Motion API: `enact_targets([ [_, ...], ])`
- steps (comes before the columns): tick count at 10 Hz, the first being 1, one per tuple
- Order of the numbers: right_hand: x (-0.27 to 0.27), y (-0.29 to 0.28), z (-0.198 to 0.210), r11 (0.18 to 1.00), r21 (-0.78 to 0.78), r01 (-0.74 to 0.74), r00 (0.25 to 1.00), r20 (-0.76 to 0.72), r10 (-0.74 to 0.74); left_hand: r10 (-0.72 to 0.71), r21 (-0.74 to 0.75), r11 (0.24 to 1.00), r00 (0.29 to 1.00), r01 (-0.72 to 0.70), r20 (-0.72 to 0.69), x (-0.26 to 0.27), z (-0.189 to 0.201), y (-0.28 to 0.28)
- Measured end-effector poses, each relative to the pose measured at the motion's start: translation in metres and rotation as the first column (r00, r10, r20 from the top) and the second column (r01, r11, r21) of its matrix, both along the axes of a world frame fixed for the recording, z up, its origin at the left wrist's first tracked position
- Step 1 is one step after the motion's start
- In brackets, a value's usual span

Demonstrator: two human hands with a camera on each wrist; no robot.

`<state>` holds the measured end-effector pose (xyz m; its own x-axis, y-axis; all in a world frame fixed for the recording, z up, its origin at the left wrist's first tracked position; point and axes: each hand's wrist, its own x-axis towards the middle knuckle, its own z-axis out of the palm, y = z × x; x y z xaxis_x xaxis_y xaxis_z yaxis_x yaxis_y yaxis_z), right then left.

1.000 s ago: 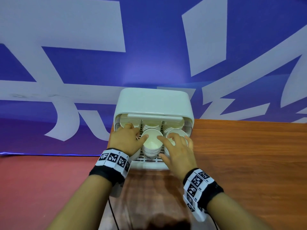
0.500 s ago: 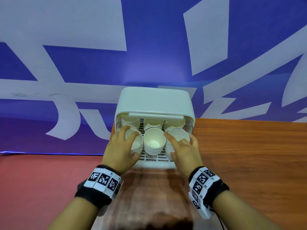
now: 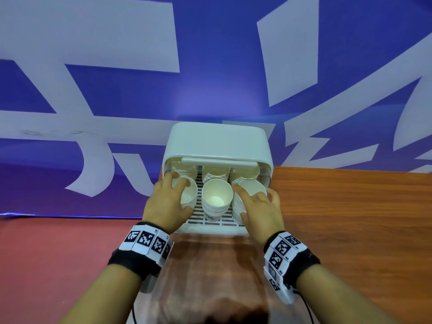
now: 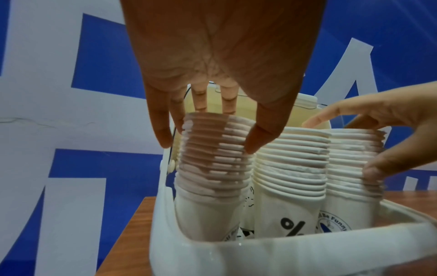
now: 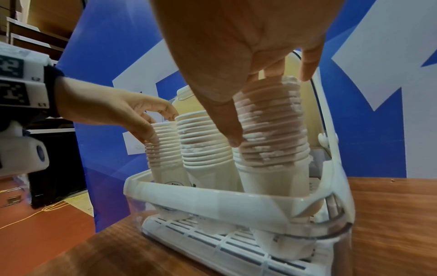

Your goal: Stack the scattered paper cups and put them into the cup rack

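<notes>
Nearest the viewer, two forearms wearing black wristbands with square black-and-white markers reach forward over a wooden surface (image 3: 339,218) to a white cup rack (image 3: 217,230) standing at its far edge.

The front row of the rack holds three upright stacks of white paper cups, mouths up. The left hand (image 3: 166,204) sits over the left stack (image 3: 187,195), at the rack's left wall; its fingers and thumb curl down around the uppermost rims, the thumb (image 4: 262,134) pressing the side that faces the middle stack. The right hand (image 3: 259,211) covers the right stack (image 3: 251,187), at the rack's right wall, with fingers draped over the top rim and the thumb (image 5: 230,128) against the stack's inner side. Both hands are clasped on their stacks, which stand on the rack's slatted floor.

The middle stack (image 3: 217,197) stands free between the two hands, touched by neither; its lowest cup shows a black percent sign in the left wrist view.

Behind this row, under the rack's raised white lid (image 3: 217,141), the rims of further cup stacks (image 3: 215,174) show.

Beyond the rack hangs a blue banner (image 3: 210,66) with large white shapes. To the rack's left, below the surface, lies a red floor (image 3: 58,253).
</notes>
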<state>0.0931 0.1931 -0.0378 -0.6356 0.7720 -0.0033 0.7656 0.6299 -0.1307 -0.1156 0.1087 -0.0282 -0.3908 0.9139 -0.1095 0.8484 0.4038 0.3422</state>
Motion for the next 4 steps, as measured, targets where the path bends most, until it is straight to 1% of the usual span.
enact_targets([
  [2, 0.006, -0.002, -0.01, 0.991, 0.13, -0.017, 0.996, -0.079, 0.028, -0.03, 0.004, 1.0, 0.999, 0.03, -0.036, 0.001, 0.006, -0.003],
  [4, 0.017, -0.007, -0.003, 0.968, 0.25, -0.034, 0.97, -0.223, 0.092, -0.052, 0.093, 0.994, 0.994, 0.061, -0.095, 0.007, 0.018, -0.01],
])
